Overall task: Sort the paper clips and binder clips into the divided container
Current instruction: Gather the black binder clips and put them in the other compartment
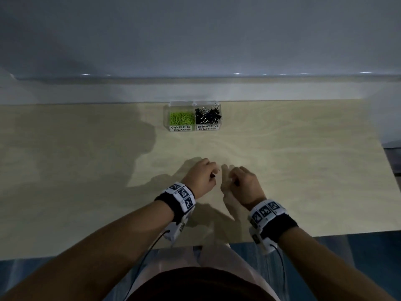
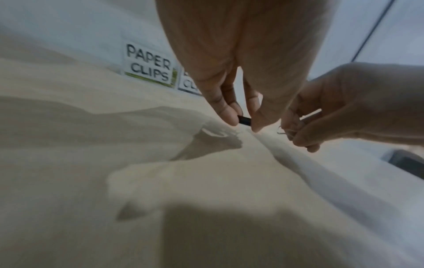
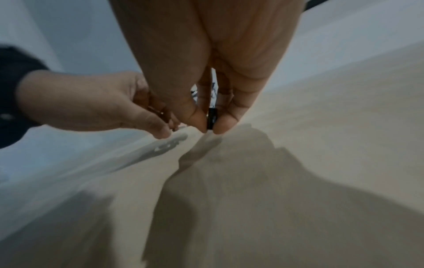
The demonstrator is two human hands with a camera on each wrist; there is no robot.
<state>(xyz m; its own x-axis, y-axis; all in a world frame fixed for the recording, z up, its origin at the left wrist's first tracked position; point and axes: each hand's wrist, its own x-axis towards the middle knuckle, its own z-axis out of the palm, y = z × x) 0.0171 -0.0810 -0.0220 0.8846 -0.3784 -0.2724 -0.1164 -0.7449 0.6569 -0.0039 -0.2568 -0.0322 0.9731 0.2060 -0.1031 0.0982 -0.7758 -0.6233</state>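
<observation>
The clear divided container [image 1: 167, 118] stands at the back of the table. Its left compartment, labelled PAPER CLIPS [image 2: 149, 65], holds green paper clips [image 1: 181, 118]. The right one, labelled BINDER CLIPS, holds black binder clips [image 1: 207, 116]. Both hands hover close together over the table's middle, well in front of the container. My left hand [image 1: 213, 173] pinches a small black binder clip [image 2: 244, 120] between thumb and finger. My right hand [image 1: 233, 180] pinches another black binder clip [image 3: 212, 117] just above the tabletop.
The light wooden table [image 1: 303, 170] ends at a pale wall ledge [image 1: 195, 90] behind the container. Its near edge runs just below my wrists, and its right edge slants away at the far right. Shadows of my arms lie on the wood.
</observation>
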